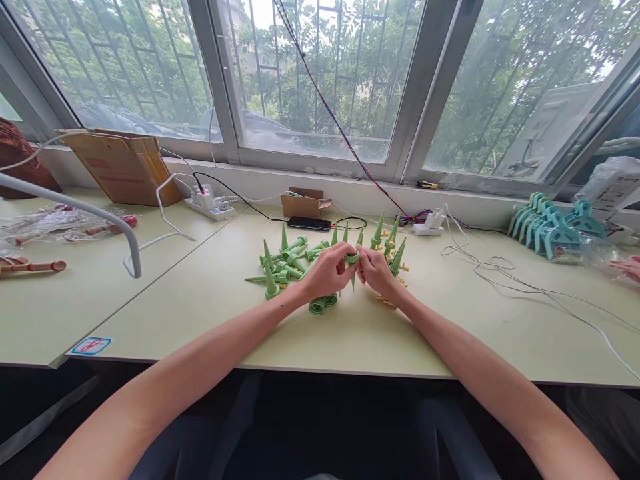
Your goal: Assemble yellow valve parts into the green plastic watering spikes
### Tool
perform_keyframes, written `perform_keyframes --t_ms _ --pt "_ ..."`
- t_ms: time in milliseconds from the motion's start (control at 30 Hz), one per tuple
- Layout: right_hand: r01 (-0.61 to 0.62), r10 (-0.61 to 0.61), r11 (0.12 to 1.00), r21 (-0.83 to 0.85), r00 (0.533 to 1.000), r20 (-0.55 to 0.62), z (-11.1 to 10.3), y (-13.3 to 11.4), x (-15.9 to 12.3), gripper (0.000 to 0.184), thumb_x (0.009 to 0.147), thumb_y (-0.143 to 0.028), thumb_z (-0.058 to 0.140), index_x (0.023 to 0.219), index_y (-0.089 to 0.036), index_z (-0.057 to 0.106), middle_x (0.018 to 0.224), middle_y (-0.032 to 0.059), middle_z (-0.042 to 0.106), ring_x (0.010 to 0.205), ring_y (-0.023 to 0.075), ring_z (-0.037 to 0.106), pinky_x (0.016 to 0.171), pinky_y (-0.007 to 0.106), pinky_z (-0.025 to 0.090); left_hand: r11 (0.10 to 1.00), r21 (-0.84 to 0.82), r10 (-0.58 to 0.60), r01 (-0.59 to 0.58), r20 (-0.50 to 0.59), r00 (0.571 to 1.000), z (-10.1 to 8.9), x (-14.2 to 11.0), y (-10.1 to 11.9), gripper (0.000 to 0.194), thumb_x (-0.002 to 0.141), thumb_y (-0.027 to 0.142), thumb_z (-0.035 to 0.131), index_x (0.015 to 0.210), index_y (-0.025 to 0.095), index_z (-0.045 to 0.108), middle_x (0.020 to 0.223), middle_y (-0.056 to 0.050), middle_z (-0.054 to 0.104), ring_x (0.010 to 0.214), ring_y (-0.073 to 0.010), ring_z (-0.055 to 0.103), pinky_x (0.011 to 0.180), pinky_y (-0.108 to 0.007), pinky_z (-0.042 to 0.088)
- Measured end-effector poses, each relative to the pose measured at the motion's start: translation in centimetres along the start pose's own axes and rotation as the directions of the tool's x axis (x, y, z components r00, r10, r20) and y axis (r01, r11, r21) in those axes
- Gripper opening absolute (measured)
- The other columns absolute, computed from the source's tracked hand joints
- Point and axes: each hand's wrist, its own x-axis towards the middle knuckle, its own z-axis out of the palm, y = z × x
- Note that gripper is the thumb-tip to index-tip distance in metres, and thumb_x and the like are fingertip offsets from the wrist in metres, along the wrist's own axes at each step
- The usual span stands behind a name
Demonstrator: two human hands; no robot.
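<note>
My left hand (327, 270) is closed around a green plastic plant-watering spike (353, 257), its wide collar up and its tip pointing down. My right hand (375, 269) meets it from the other side, fingers pinched against the collar; whatever they hold is hidden. Left of my hands lies a loose pile of green spikes (271, 283), some standing on their collars, others on their sides. By my right hand stand several more spikes (399, 257) with small yellow valve pieces (403, 268) around them. Two collars (317, 306) show open ends below my left wrist.
A phone (309, 224) and small cardboard box (303, 203) lie behind the pile. Cables trail from power strips (213, 209). Teal hangers (550, 227) stand at right, near another person's hand (627, 268). A metal lamp arm (100, 217), wooden-handled items (35, 266) and carton (120, 167) are left.
</note>
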Motion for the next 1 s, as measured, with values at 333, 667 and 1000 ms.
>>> perform_keyframes --t_ms 333,667,1000 --pt "-0.007 0.006 1.000 0.016 1.000 0.017 -0.03 0.38 -0.03 0.050 0.095 -0.061 0.037 0.063 -0.022 0.041 0.041 -0.0050 0.044 0.035 0.0106 0.041 0.042 0.025 0.035 1.000 -0.011 0.005 -0.005 0.008 1.000 0.05 -0.05 -0.12 0.012 0.084 0.019 0.058 0.094 0.020 0.051 0.084 0.002 0.051 0.054 -0.0047 0.049 0.051 -0.020 0.039" --pt "-0.032 0.028 0.992 0.124 0.999 0.039 -0.11 0.26 0.02 0.048 0.093 -0.060 0.042 0.064 -0.022 0.041 0.041 -0.0061 0.043 0.034 0.0095 0.038 0.039 0.024 0.033 1.000 -0.010 0.013 -0.012 0.038 0.999 -0.07 0.00 0.00 0.008 0.088 0.021 0.055 0.095 0.020 0.052 0.088 0.000 0.053 0.056 -0.0060 0.050 0.054 -0.021 0.041" --pt "-0.079 0.074 0.991 0.107 0.996 0.055 -0.30 0.04 -0.06 0.052 0.093 -0.060 0.041 0.058 -0.022 0.041 0.039 -0.0049 0.041 0.035 0.0097 0.039 0.041 0.024 0.038 0.992 0.058 0.109 -0.115 0.099 0.989 -0.31 0.18 0.26 0.009 0.091 0.016 0.048 0.092 0.020 0.056 0.097 -0.005 0.061 0.066 -0.0103 0.053 0.064 -0.023 0.044"
